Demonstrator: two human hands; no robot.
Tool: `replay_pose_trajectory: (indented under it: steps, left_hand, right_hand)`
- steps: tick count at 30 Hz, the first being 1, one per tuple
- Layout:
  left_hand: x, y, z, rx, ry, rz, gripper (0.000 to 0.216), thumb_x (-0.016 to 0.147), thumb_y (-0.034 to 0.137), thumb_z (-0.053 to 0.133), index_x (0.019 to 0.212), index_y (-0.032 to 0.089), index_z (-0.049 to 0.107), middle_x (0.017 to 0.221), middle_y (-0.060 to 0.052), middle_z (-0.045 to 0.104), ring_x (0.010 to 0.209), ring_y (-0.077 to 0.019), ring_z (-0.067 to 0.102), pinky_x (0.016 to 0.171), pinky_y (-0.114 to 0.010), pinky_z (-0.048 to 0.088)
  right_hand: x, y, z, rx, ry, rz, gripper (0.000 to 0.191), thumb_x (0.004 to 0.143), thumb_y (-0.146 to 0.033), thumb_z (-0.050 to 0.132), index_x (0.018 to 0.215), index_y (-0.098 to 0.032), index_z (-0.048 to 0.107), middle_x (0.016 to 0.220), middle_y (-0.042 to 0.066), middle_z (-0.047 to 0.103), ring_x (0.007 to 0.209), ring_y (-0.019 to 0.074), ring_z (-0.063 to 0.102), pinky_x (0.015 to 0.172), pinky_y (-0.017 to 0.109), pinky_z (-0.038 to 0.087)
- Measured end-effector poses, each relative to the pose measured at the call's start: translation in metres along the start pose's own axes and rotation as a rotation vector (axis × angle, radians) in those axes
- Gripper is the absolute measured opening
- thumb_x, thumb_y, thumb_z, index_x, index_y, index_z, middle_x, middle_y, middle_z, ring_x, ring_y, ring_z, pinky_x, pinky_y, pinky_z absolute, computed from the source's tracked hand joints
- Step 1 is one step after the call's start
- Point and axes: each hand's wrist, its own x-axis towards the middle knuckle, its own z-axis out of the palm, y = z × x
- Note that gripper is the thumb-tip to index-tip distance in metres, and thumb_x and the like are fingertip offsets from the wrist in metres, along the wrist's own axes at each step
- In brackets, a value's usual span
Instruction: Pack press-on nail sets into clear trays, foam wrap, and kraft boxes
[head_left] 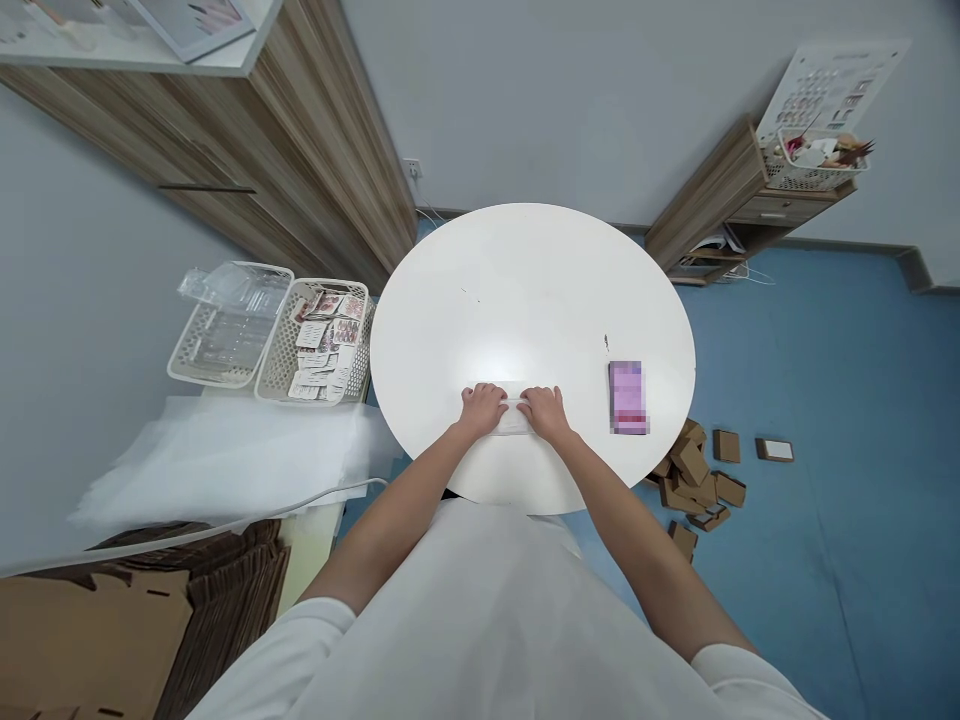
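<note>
Left grip (pixel 482 408), right grip (pixel 546 411) partly hide 1 whitish, indistinct item (pixel 513 420).

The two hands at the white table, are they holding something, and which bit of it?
Yes, the left hand and right hand hold a thin whitish piece by its left and right sides.

Pale, thin and faintly see-through, my sheet (pixel 514 420) lies mostly flat toward six o'clock on the table (pixel 525 260), wider than deep, a narrow ridge crossing it from my left hand (pixel 482 409) at nine o'clock to my right hand (pixel 546 411) at three.
</note>
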Motion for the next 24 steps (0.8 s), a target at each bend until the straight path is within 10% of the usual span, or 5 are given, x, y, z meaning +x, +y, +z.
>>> replay_pose_trajectory:
  steps: [7, 15, 24]
  left_hand:
    - [-0.022, 0.007, 0.012, 0.096, 0.276, 0.064, 0.026, 0.08, 0.023, 0.044, 0.105, 0.024, 0.052, 0.129, -0.011, 0.042, 0.119, -0.0302, 0.034, 0.092, -0.051, 0.024]
    - [-0.053, 0.013, 0.029, 0.127, 0.217, 0.143, 0.033, 0.082, 0.026, 0.04, 0.114, 0.027, 0.048, 0.118, -0.01, 0.051, 0.106, -0.0261, 0.047, 0.09, -0.047, 0.028]
    - [-0.05, 0.006, 0.034, 0.102, 0.233, 0.165, 0.034, 0.083, 0.027, 0.038, 0.116, 0.027, 0.047, 0.117, -0.01, 0.051, 0.105, -0.025, 0.048, 0.089, -0.044, 0.031]
  right_hand:
    - [-0.005, 0.001, 0.013, -0.022, 0.137, 0.001, 0.028, 0.085, -0.037, 0.036, 0.095, -0.022, 0.057, 0.107, 0.012, 0.05, 0.102, 0.0279, 0.044, 0.094, 0.063, 0.017]
    - [-0.02, -0.003, 0.003, 0.133, 0.282, 0.129, 0.038, 0.086, -0.039, 0.031, 0.115, -0.02, 0.047, 0.118, 0.014, 0.046, 0.113, 0.0298, 0.037, 0.097, 0.063, 0.013]
    - [-0.101, 0.01, 0.046, 0.961, 0.38, 0.549, 0.052, 0.081, -0.039, 0.04, 0.127, -0.021, 0.025, 0.109, 0.014, 0.051, 0.093, 0.0212, 0.056, 0.076, 0.037, 0.05]
